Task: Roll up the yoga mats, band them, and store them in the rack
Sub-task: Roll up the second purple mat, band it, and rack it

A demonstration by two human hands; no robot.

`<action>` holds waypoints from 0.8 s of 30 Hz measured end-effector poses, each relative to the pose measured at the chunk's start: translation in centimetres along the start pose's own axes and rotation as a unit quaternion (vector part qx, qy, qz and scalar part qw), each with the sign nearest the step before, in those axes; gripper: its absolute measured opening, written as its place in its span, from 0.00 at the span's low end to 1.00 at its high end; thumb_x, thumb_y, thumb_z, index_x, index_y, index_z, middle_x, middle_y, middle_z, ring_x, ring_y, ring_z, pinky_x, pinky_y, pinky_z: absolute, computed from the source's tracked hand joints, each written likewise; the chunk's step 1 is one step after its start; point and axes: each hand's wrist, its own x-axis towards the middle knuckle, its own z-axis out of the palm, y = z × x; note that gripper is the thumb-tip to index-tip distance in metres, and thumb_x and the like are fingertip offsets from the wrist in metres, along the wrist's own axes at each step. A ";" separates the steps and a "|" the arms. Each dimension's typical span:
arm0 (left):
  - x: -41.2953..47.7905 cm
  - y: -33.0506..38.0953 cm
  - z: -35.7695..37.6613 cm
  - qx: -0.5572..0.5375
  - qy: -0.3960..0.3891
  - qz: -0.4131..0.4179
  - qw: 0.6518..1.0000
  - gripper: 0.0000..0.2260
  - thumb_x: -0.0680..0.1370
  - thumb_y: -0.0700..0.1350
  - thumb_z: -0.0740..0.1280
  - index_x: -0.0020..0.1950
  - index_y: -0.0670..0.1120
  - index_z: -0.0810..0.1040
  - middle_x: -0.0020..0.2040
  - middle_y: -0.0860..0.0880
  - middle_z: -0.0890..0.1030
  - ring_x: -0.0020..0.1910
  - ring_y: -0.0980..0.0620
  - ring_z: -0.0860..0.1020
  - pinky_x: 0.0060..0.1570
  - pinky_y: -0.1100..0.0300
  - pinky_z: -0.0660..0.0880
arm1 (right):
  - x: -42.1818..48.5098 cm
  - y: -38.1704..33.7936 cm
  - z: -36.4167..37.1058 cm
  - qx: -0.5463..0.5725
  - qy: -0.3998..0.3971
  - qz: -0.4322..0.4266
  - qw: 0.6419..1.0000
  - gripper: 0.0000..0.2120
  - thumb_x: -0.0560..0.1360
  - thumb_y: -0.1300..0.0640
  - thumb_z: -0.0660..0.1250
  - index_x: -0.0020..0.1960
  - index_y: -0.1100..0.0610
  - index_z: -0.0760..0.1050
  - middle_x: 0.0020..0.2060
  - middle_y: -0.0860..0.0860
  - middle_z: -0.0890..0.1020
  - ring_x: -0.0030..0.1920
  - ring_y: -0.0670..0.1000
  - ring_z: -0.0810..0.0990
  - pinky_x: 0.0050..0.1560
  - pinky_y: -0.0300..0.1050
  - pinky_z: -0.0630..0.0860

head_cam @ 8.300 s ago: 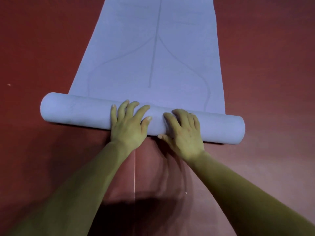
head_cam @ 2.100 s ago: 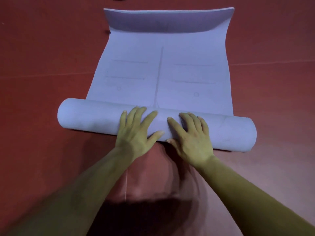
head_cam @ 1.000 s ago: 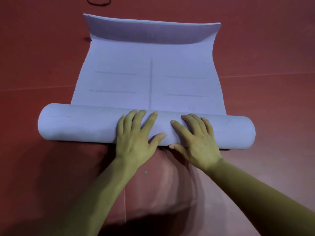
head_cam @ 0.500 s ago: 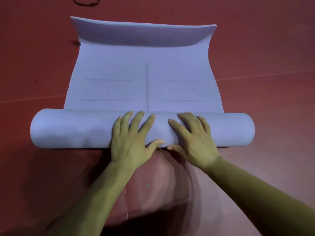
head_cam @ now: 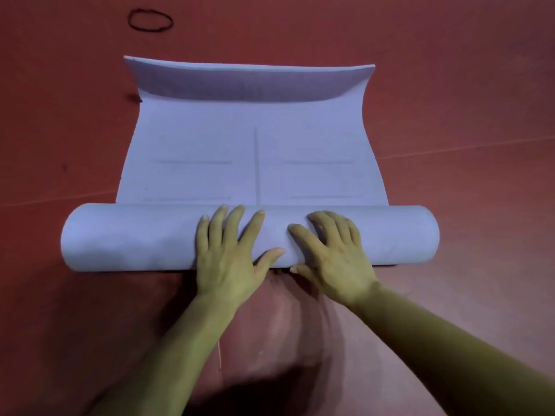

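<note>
Floor [head_cam: 450, 85] first: I see dull red matting filling the whole view, with a faint seam line crossing it from left to right behind the mat.

On it, near the middle, lies the mat [head_cam: 255, 151], pale lavender-blue, matte, partly rolled. Its flat stretch runs away from me and carries faint printed marks: one straight centre line and short horizontal bars on either side. Its far end curls up off the floor, showing a darker, finely textured underside in shadow. The side edges bow inward slightly between that curl and the roll.

Nearest me sits the roll [head_cam: 129, 238], a thick, even cylinder lying crosswise, wider than the flat part and sticking out past it on both sides. Its surface looks smooth, with no creases I can make out.

My left hand [head_cam: 228, 259] presses palm-down on the roll just left of centre, fingers spread apart and reaching over the top, thumb splayed to the right. My right hand [head_cam: 333, 259] lies beside it, just right of centre, fingers loosely apart and bent over the crest, thumb tip low at the roll's near side. Neither hand clamps anything; both lie flat on the roll.

Toward the floor's far left lies the band [head_cam: 150, 21], a thin dark loop, well apart from the mat.
</note>
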 end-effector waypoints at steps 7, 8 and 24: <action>-0.6 -1.0 0.7 0.009 0.010 0.021 1.000 0.26 0.80 0.64 0.62 0.71 0.50 0.76 0.69 0.39 0.75 0.71 0.35 0.70 0.75 0.38 0.60 | 0.5 0.9 1.1 -0.002 0.027 -0.017 1.000 0.32 0.79 0.37 0.63 0.75 0.55 0.71 0.68 0.62 0.73 0.69 0.66 0.71 0.72 0.63 0.62; -0.1 -1.0 0.8 0.009 0.011 0.020 1.000 0.26 0.80 0.64 0.61 0.71 0.50 0.76 0.68 0.39 0.75 0.71 0.35 0.71 0.74 0.38 0.60 | 0.8 0.9 1.0 0.003 0.023 -0.008 1.000 0.32 0.79 0.37 0.63 0.76 0.55 0.71 0.69 0.62 0.73 0.70 0.66 0.70 0.72 0.64 0.62; 1.8 -2.2 1.6 -0.014 -0.005 -0.004 1.000 0.26 0.79 0.61 0.63 0.74 0.50 0.74 0.72 0.40 0.72 0.75 0.38 0.66 0.77 0.39 0.55 | 3.9 0.3 2.2 0.003 0.040 0.065 0.997 0.34 0.78 0.32 0.59 0.75 0.54 0.72 0.70 0.59 0.73 0.73 0.64 0.69 0.73 0.67 0.60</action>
